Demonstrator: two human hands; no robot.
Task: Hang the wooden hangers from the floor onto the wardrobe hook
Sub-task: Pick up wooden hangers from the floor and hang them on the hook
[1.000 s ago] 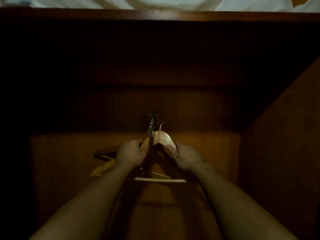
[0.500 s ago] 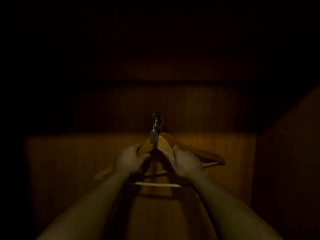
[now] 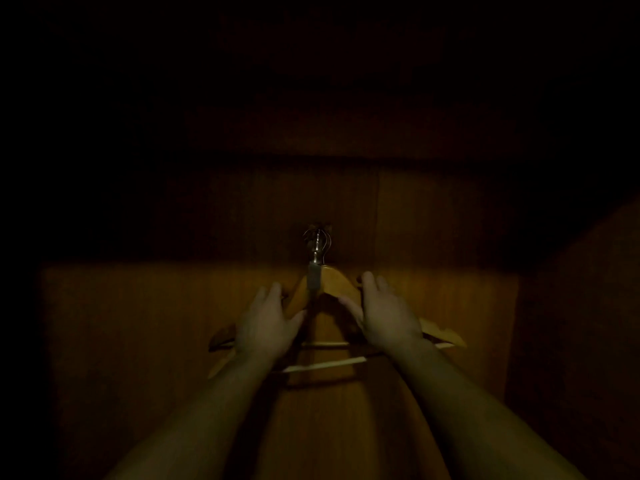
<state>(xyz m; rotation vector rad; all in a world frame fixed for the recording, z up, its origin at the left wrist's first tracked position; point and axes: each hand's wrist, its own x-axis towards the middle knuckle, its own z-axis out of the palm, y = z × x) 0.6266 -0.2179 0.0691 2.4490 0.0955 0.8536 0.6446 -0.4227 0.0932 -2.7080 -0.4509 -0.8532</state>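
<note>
Several wooden hangers (image 3: 334, 284) hang bunched from a metal wardrobe hook (image 3: 316, 239) on the dim back panel, with their wire hooks over it. Pale crossbars (image 3: 325, 364) show below, between my forearms. My left hand (image 3: 266, 325) rests over the left shoulders of the hangers with its fingers spread. My right hand (image 3: 384, 311) lies on the right shoulders, fingers loosely apart, thumb under the top hanger. Neither hand clearly grips. The hangers' outer ends (image 3: 446, 336) stick out beyond my hands.
The wardrobe's wooden back panel (image 3: 138, 323) is lit only in its lower part; above the hook it is almost black. A wooden side wall (image 3: 581, 323) stands close on the right.
My view has dropped so the wardrobe's top edge left the frame. Both hands have loosened from a grip on the hangers and spread; a hanger now spreads out to the right.
</note>
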